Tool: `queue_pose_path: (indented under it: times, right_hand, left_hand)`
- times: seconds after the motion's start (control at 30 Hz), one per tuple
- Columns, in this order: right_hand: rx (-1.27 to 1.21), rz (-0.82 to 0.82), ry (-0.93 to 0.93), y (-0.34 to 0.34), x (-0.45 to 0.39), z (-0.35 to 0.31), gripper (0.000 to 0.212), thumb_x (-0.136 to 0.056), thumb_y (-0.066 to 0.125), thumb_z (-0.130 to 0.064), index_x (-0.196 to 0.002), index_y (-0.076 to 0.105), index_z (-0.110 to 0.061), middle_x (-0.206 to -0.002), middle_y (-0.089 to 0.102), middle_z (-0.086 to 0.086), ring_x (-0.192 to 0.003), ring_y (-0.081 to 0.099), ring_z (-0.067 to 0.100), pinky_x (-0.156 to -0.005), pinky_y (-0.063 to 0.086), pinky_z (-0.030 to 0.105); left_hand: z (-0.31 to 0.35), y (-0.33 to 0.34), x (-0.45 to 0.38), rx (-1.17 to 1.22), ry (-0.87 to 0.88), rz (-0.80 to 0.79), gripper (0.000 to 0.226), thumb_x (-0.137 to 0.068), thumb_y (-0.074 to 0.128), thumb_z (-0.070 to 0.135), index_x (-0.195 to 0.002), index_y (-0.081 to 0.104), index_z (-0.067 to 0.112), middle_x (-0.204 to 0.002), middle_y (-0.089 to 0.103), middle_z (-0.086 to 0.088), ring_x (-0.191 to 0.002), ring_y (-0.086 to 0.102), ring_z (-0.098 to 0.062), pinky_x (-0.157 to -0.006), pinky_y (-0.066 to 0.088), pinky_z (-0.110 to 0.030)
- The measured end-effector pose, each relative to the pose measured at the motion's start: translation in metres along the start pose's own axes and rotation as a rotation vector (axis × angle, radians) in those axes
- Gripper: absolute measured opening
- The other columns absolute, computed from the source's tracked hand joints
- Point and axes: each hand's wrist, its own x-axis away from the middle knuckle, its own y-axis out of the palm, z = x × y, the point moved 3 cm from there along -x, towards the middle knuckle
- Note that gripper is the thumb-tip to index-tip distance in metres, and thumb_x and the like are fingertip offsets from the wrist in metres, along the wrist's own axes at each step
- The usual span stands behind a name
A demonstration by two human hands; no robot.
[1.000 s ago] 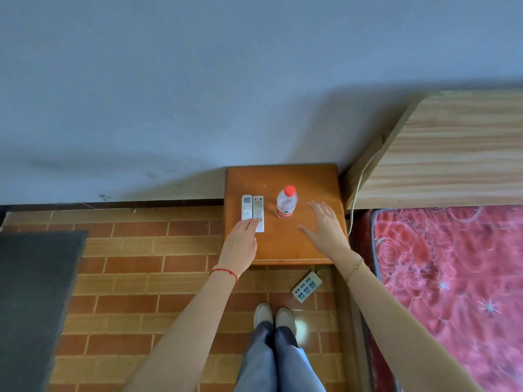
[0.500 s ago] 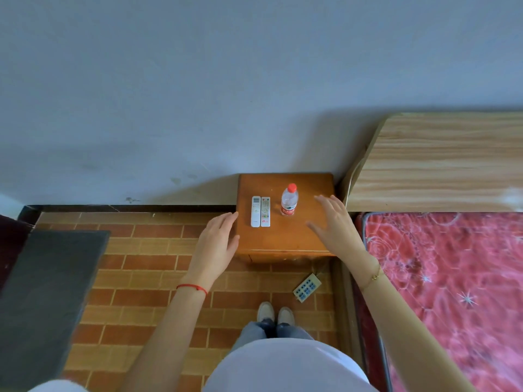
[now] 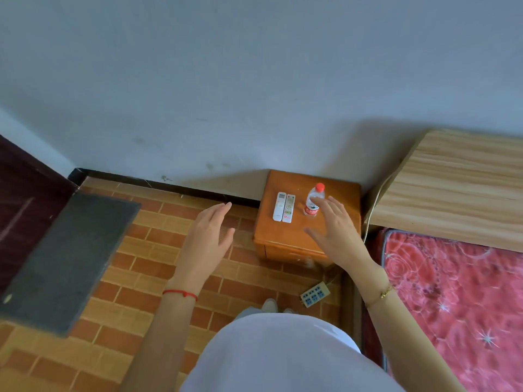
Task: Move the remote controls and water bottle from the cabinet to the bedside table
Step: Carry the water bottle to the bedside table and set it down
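Hands are hovering empty over a bedroom corner: the left hand is hanging flat-fingered above the brick-pattern floor, the right hand is spreading loose just in front of the water bottle. Two remote controls are lying side by side beside one red-capped bottle on the bedside table, next to the bed. Judging by this, placing looks done; withdrawing gently should be avoiding toppling the upright bottle.

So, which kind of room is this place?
Most likely a bedroom: a red patterned mattress under a pale wooden headboard, with a small orange-brown wooden bedside table beside it.
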Motion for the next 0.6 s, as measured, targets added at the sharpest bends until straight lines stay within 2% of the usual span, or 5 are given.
queue_pose_path:
  times: [0.2, 0.33, 0.6]
  right_hand:
    - [-0.022, -0.098, -0.11, 0.015, -0.011, -0.03, 0.062, -0.09, 0.064, -0.031, -0.145, 0.035, -0.025, -0.152, 0.036, -0.002, -0.146, 0.021, 0.019, -0.117, 0.028, 0.047]
    - [-0.014, -0.192, -0.19, 0.026, -0.019, -0.061, 0.062, -0.092, 0.061, -0.032, -0.146, 0.033, -0.027, -0.155, 0.032, -0.003, -0.149, 0.012, 0.018, -0.118, 0.019, 0.044]
    - [0.023, -0.365, -0.403, 0.068, -0.03, -0.159, 0.058, -0.095, 0.057, -0.035, -0.146, 0.032, -0.029, -0.155, 0.032, -0.004, -0.148, 0.015, 0.017, -0.118, 0.018, 0.04]
  left_hand:
    - [-0.028, -0.017, 0.034, -0.005, -0.174, 0.067, 0.059, -0.096, 0.055, 0.03, -0.15, 0.032, 0.026, -0.152, 0.038, 0.003, -0.141, 0.036, -0.014, -0.112, 0.031, -0.029]
    - [-0.045, -0.035, 0.063, 0.008, -0.281, 0.137, 0.058, -0.096, 0.056, 0.029, -0.149, 0.034, 0.025, -0.152, 0.039, 0.003, -0.142, 0.035, -0.015, -0.114, 0.031, -0.033]
    - [-0.107, -0.07, 0.13, 0.027, -0.495, 0.293, 0.053, -0.097, 0.056, 0.028, -0.147, 0.04, 0.02, -0.147, 0.046, 0.002, -0.137, 0.04, -0.016, -0.113, 0.035, -0.034]
